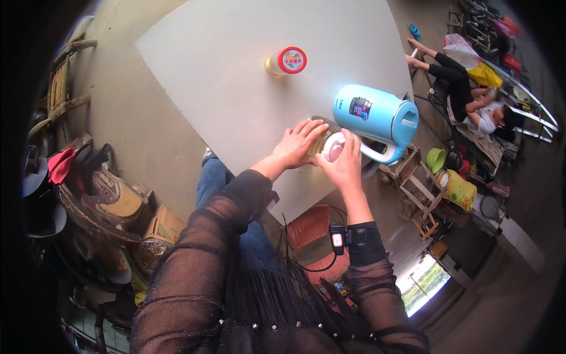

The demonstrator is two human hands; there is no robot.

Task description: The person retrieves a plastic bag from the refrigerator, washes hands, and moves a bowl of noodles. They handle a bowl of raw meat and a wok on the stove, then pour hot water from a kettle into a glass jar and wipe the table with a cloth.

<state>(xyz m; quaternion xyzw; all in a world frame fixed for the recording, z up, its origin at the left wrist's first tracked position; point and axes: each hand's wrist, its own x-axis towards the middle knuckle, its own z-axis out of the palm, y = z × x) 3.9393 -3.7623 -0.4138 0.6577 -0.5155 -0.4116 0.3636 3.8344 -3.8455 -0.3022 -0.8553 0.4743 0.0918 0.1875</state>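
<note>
My left hand (294, 148) is curved around a clear container (316, 144) near the table's close edge. My right hand (345, 163) grips a round white-rimmed lid (334, 147) at the container's top; whether the lid is seated cannot be told. Just beyond my right hand is a light blue electric kettle (373, 117) with a white-lined handle. Farther back on the pale grey table (212, 79) is a jar with a red lid (292, 60). My fingers hide part of the container.
A person (460, 84) reclines at the right, past the table. A wooden stool (415, 190) is by the table's right side, a red woven chair (309, 225) near its close corner. At the left are a wooden chair (59, 95) and a cardboard box (166, 225).
</note>
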